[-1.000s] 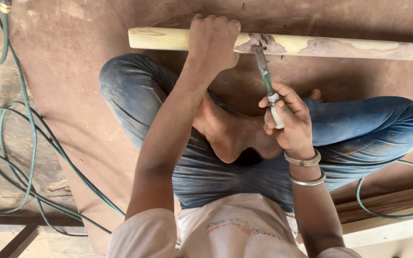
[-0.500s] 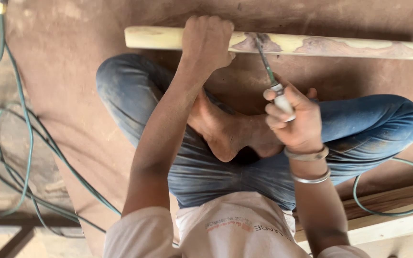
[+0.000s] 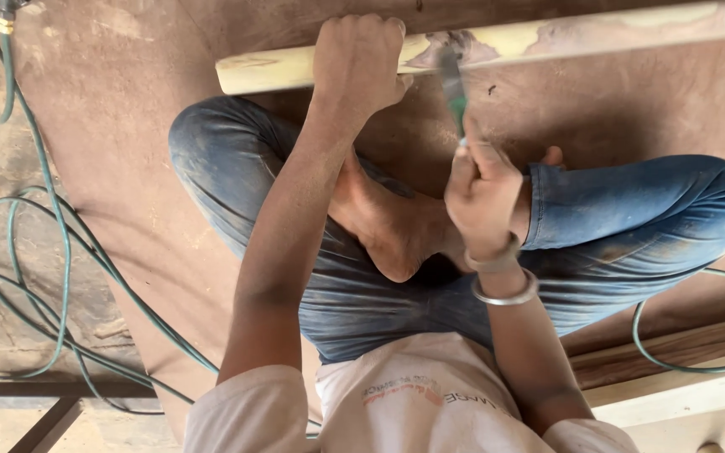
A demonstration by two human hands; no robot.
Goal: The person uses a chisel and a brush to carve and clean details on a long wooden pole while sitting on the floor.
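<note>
Lying across the brown floor board (image 3: 127,151) ahead of the crossed legs, the long pale wooden pole (image 3: 564,38); clamped from above by the left hand (image 3: 358,59), fist closed. Risked a slip toward those knuckles, judging by the blurred green-handled tool (image 3: 455,92) gripped tight in the raised right hand (image 3: 484,197).

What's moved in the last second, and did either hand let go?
The right hand has pushed the green-handled tool up along its line, so the blade now sits against the wooden pole. Neither hand let go. The left hand still grips the pole; the crossed legs and green hose are unchanged.
</note>
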